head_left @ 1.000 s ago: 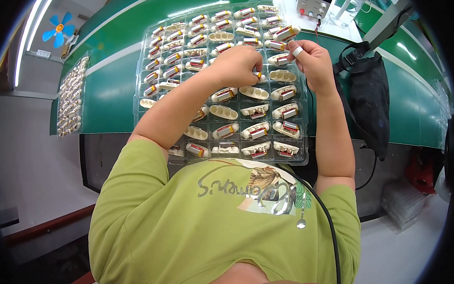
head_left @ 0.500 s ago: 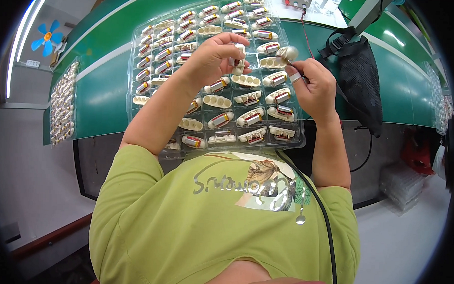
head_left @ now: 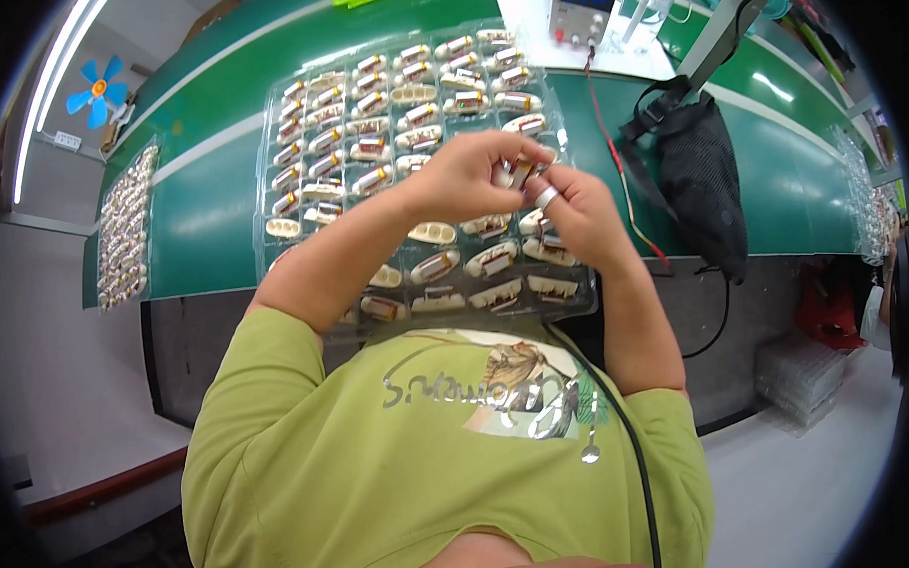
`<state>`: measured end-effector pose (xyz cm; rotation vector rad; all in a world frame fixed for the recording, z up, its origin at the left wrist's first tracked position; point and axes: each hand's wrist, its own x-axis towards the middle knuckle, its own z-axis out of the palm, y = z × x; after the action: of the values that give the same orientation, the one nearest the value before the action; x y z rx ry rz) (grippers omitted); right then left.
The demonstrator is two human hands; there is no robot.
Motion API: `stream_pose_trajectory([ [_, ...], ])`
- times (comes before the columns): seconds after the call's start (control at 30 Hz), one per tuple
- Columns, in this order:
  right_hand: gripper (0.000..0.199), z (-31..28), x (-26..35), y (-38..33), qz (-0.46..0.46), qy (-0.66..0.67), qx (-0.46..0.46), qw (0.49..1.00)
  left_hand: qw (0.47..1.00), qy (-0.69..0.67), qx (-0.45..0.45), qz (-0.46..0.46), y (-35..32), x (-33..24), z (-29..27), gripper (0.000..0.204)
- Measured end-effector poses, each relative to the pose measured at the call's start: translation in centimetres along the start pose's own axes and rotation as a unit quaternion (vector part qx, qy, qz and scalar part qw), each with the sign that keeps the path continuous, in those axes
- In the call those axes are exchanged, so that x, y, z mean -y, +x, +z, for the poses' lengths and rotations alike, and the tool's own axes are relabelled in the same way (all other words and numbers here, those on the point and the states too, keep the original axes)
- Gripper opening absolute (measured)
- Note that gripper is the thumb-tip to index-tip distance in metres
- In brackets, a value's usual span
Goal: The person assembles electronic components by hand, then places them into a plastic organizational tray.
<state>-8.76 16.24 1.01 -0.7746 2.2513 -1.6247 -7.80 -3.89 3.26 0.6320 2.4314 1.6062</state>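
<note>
While both hands meet above the clear moulded plastic tray (head_left: 310, 129), the left hand (head_left: 460, 176) and right hand (head_left: 575, 216) pinch one small cylindrical part (head_left: 521, 171) between their fingertips, at the right hand's eleven o'clock; a black mesh bag (head_left: 700, 182) lies at three o'clock.

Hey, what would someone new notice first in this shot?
Both hands meet at centre, the left hand and right hand pinching one small cylindrical part between them. Beneath lies a clear compartment tray of similar parts on the green bench. A black mesh bag sits at right.
</note>
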Motion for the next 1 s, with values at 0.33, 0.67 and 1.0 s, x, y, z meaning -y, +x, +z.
stream_pose_trajectory([
  [0.33,0.026,-2.1,-1.3,-1.8,0.050,0.213,-0.100,0.971,0.969,0.067,-0.213,-0.102,1.6,5.3,-6.0,0.045],
  [0.67,0.025,0.0,-0.7,-1.5,0.022,0.168,-0.129,0.977,0.892,0.444,-0.063,-0.047,3.8,4.3,-4.0,0.032],
  [1.0,0.017,1.7,1.5,-1.5,-0.024,-0.005,-0.092,0.995,0.873,-0.412,-0.112,-0.236,1.9,-1.4,1.9,0.043],
])
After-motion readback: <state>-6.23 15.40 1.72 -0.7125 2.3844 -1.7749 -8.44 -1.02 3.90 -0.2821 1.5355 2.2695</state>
